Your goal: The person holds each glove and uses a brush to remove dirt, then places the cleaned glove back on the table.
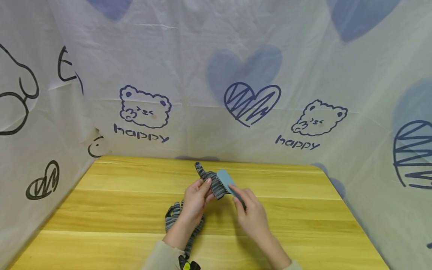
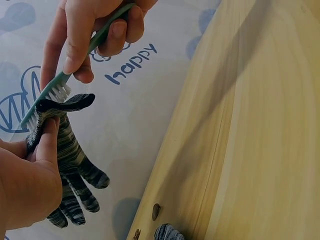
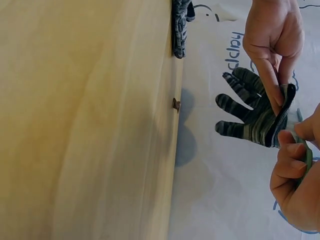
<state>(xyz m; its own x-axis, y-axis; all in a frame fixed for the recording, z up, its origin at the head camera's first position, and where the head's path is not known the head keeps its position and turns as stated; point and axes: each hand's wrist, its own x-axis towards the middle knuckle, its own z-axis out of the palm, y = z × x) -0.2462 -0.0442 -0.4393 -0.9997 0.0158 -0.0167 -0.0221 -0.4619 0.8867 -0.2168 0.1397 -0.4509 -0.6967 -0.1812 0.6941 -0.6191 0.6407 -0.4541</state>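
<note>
A grey and black striped knit glove [image 1: 213, 182] is held up above the table by my left hand [image 1: 196, 198], whose thumb and fingers pinch it near the cuff. Its fingers hang down in the left wrist view, where the glove [image 2: 70, 150] shows its dark cuff edge. My right hand [image 1: 251, 213] grips the handle of a blue-green brush [image 1: 225, 179]. White bristles on the brush [image 2: 47, 102] touch the glove by the cuff. Under my left forearm lies a second striped glove [image 1: 172, 217], partly hidden by the arm.
The yellow wood-grain table [image 1: 101, 210] spreads below both hands. A white cloth [image 1: 199, 123] printed with hearts and bears hangs behind the table's far edge and along both sides. A dark wristband [image 1: 189, 264] sits at my left sleeve.
</note>
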